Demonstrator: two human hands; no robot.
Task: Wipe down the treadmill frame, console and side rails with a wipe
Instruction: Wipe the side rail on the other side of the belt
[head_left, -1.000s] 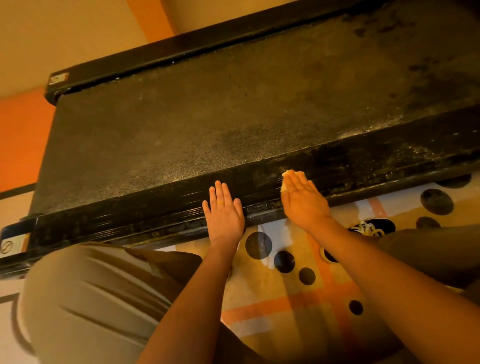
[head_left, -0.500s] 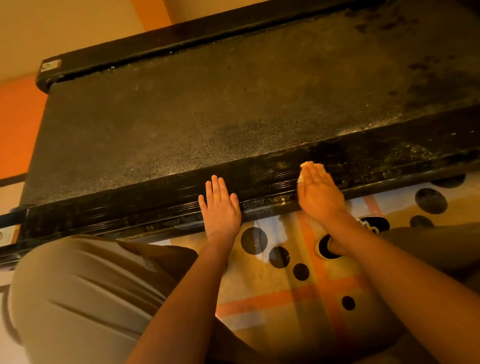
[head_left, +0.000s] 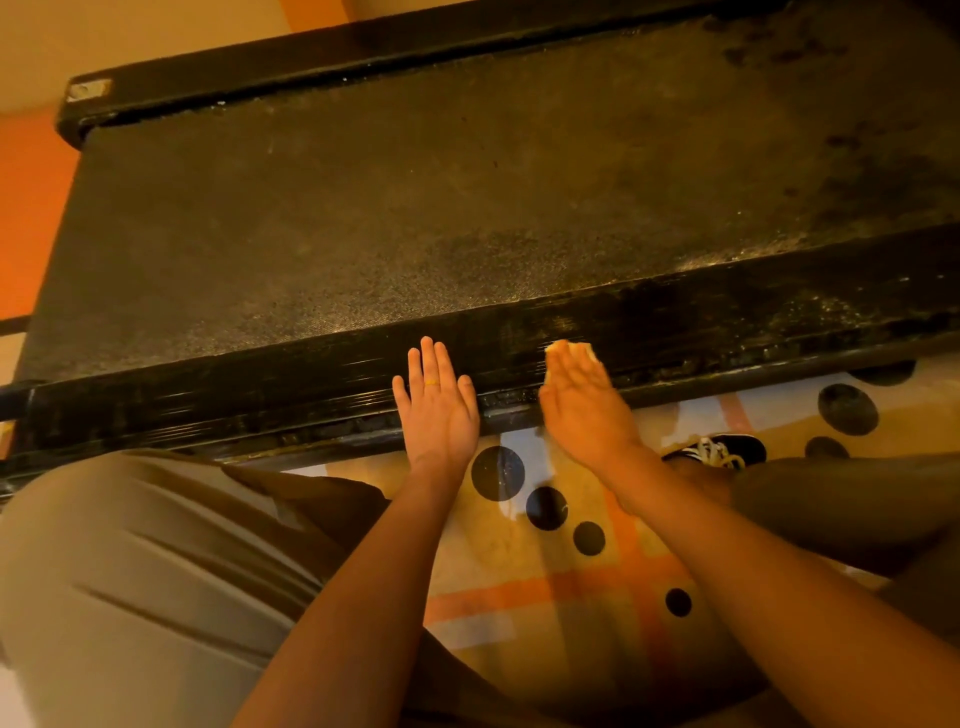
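Pale wipe (head_left: 561, 346) under flat right hand (head_left: 582, 405) on black side rail (head_left: 727, 322)

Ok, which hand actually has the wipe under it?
The right hand, flat on the near side rail: the pale wipe peeks out past its fingertips. The left hand, wearing a ring, rests flat on the same rail with no wipe showing.
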